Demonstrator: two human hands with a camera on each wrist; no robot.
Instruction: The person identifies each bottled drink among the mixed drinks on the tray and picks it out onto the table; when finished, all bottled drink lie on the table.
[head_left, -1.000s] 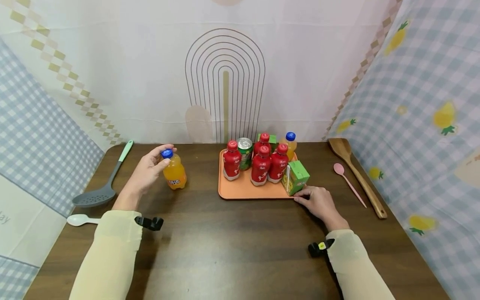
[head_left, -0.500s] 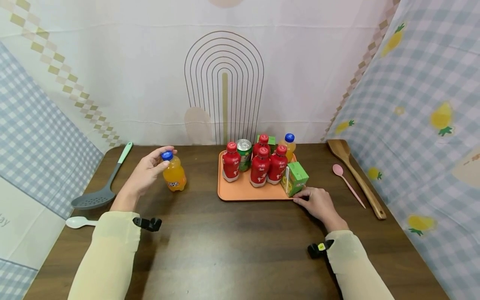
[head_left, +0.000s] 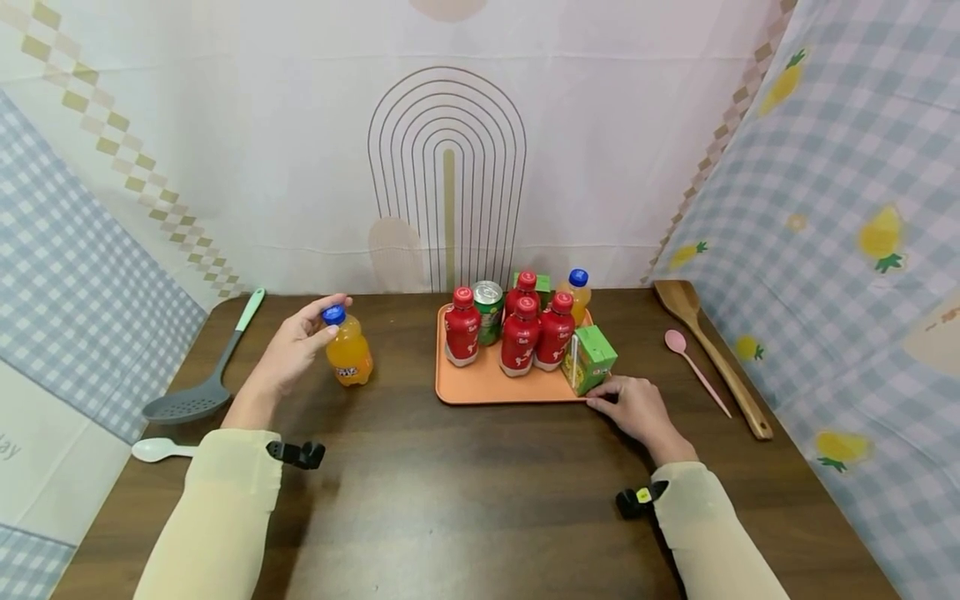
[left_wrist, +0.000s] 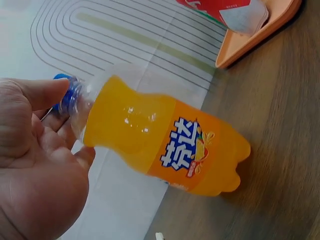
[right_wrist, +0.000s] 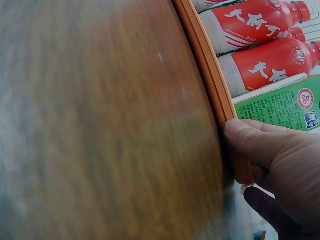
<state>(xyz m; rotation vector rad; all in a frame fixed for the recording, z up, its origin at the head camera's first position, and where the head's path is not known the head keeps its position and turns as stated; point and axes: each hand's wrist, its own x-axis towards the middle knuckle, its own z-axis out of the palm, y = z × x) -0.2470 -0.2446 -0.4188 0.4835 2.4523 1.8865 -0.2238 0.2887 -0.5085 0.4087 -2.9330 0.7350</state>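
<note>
My left hand pinches the blue cap and neck of an orange soda bottle, left of the tray. In the left wrist view the thumb lies against the cap of this soda bottle, and its orange label faces the camera. My right hand grips the near right corner of an orange tray. The thumb presses on the rim of the tray in the right wrist view, beside a green drink carton. Red bottles, a green can and another orange soda bottle stand on the tray.
On the left lie a grey slotted turner with a mint handle and a white spoon. A wooden spatula and a pink spoon lie on the right. Patterned cloth hangs behind the dark wooden table.
</note>
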